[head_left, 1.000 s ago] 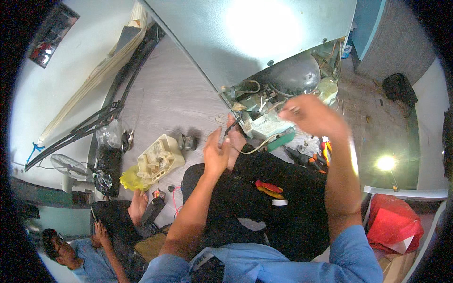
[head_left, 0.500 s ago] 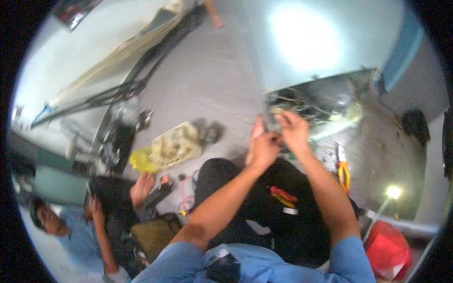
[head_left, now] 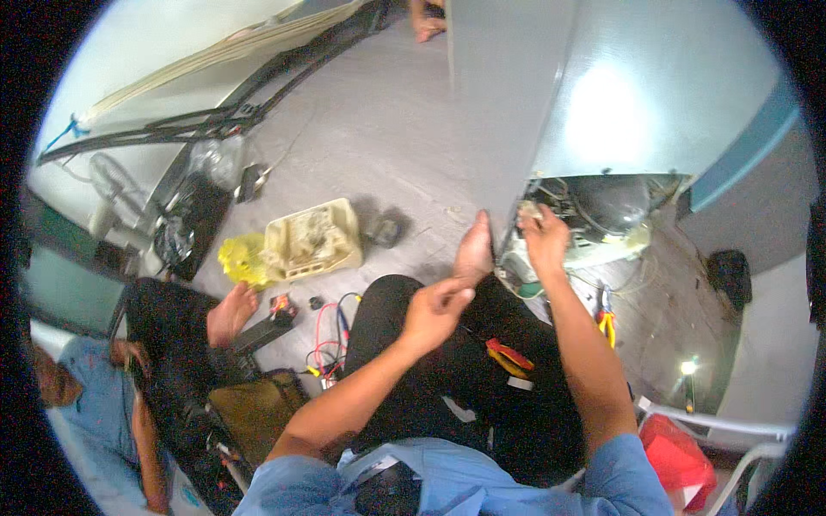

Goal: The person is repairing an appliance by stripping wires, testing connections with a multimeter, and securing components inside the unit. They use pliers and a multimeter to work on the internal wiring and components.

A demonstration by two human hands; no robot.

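Observation:
My right hand [head_left: 547, 244] is closed, its fingertips pinching a small pale part [head_left: 530, 210] at the opened base of a large light-blue appliance cabinet [head_left: 671, 103]. Behind it lie a rounded dark compressor [head_left: 613, 203] and loose wiring. My left hand [head_left: 435, 315] is over my left knee, thumb and forefinger apart, with nothing visible between them. My bare foot [head_left: 474, 249] rests beside the cabinet's edge. Across my lap lies a red-and-yellow-handled tool [head_left: 508, 356]; its working end is unclear. Pliers with yellow-and-red handles [head_left: 607, 322] lie on the floor at right.
At left are a cream plastic tray [head_left: 313, 272], a yellow bag [head_left: 244, 260] and red and blue test leads [head_left: 331, 340]. A person [head_left: 95, 378] sits at lower left beside a brown bag [head_left: 254, 411]. A lit lamp [head_left: 689, 370] and red bag [head_left: 675, 460] are at right.
My left hand has drawn back from the cabinet toward my knee, apart from the right. The right hand remains at the cabinet's base with the pale part. The whole view has shifted.

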